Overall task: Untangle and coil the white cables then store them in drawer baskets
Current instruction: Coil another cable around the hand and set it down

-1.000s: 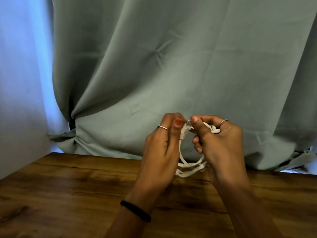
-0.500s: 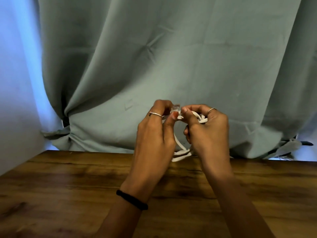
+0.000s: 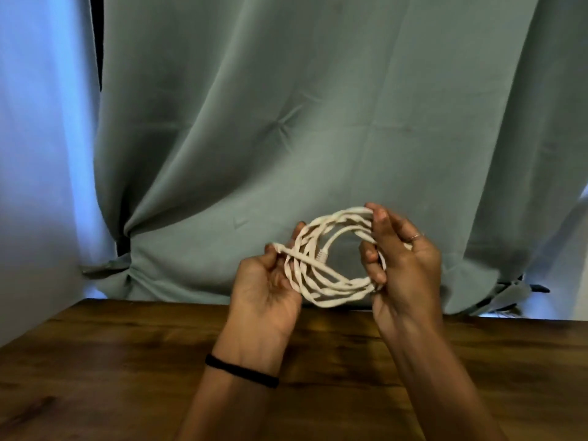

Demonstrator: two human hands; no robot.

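White cable (image 3: 334, 275) coiled in a ring, held above the desk (image 3: 127, 361): left hand (image 3: 267, 288) grip closed on its left side, right hand (image 3: 404, 265) grip closed on its right.

Your right hand (image 3: 404, 265) covers the coil's right arc | left hand (image 3: 267, 281) covers part of the white cable (image 3: 331, 281) | connector (image 3: 322, 255) blurred, perhaps a network plug | forearms cut off at bottom edge
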